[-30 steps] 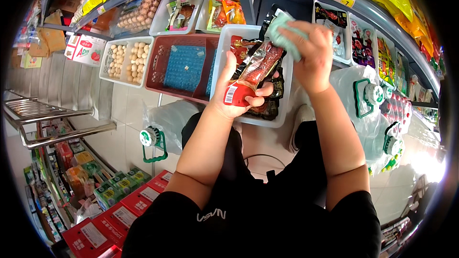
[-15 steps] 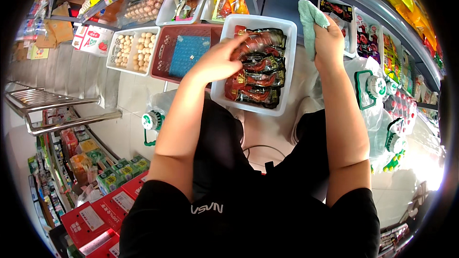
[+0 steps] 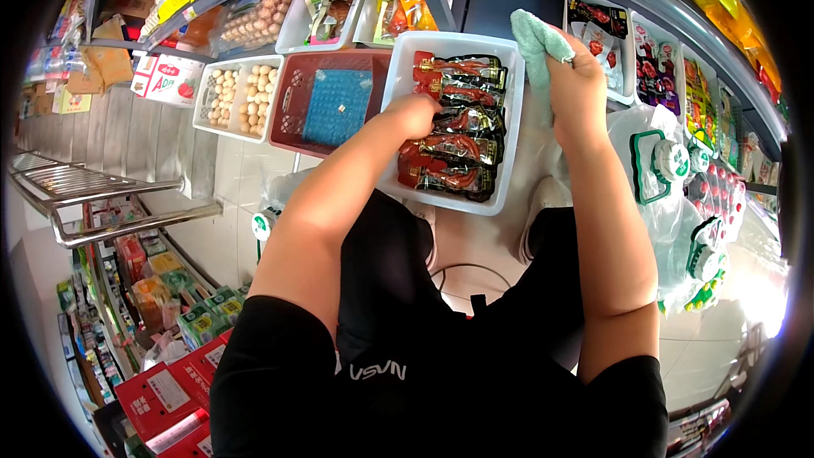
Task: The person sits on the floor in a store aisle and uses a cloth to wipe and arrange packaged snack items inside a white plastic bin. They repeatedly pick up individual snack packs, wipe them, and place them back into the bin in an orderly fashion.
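Observation:
In front of me is a white plastic bin (image 3: 512, 131) holding a row of several black-and-red sealed food packets (image 3: 462, 148), with reddish-brown meat showing through. My left hand (image 3: 413, 116) reaches over the bin's left side, its fingers closed on the left end of a middle packet (image 3: 468, 121). Part of that packet is hidden by the fingers. A pale green cloth (image 3: 539, 44) is bunched in my right hand (image 3: 580, 89), held up just off the bin's right rim.
Left of the bin sit a dark red basket (image 3: 290, 102) with a blue sheet and a white egg basket (image 3: 236, 137). Bins of packaged food line the shelf (image 3: 517, 0) behind. Large water bottles (image 3: 666, 157) stand at right. A metal rack (image 3: 136, 225) stands at left.
My left hand has come down and left, from a blurred packet at the top of the row to a middle one. The upper packets now lie flat. The cloth has shifted slightly left.

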`<state>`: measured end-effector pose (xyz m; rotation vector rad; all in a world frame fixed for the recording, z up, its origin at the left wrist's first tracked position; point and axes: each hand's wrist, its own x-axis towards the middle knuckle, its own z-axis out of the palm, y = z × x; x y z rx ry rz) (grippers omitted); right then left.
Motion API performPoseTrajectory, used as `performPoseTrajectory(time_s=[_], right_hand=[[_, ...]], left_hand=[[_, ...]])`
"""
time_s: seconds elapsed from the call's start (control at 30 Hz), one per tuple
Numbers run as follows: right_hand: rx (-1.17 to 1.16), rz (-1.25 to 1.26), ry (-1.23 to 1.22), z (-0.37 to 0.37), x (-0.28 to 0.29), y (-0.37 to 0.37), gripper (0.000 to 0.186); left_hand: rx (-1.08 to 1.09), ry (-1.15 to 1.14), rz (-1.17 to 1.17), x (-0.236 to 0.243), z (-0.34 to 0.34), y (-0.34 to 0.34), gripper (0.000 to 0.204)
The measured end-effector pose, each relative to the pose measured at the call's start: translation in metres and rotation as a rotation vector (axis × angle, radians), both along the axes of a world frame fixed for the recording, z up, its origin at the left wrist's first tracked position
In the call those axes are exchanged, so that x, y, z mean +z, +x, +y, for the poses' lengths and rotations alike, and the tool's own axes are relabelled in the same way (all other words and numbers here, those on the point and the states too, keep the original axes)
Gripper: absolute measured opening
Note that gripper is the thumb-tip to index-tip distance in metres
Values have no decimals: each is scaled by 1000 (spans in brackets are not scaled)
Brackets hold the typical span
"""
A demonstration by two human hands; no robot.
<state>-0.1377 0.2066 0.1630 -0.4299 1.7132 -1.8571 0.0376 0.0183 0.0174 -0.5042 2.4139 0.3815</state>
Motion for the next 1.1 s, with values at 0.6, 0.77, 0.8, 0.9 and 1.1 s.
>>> performPoseTrajectory(time_s=[0.6,0.77,0.8,0.9,1.1], right_hand=[[12,-224,-83,-12,-9,1,29],[28,-315,-99,-12,-9,7,27],[33,-299,-92,-12,-10,8,28],[44,-270,-78,-12,-12,9,30],[26,-288,-81,-12,-8,7,32]], left_hand=[[192,-324,233,-64,-23,-61,63],[198,-329,238,-74,-32,-58,56],[211,-319,232,-75,-32,-60,49],[217,-314,193,-80,-34,-62,46],[168,-313,262,-58,-35,-50,42]])
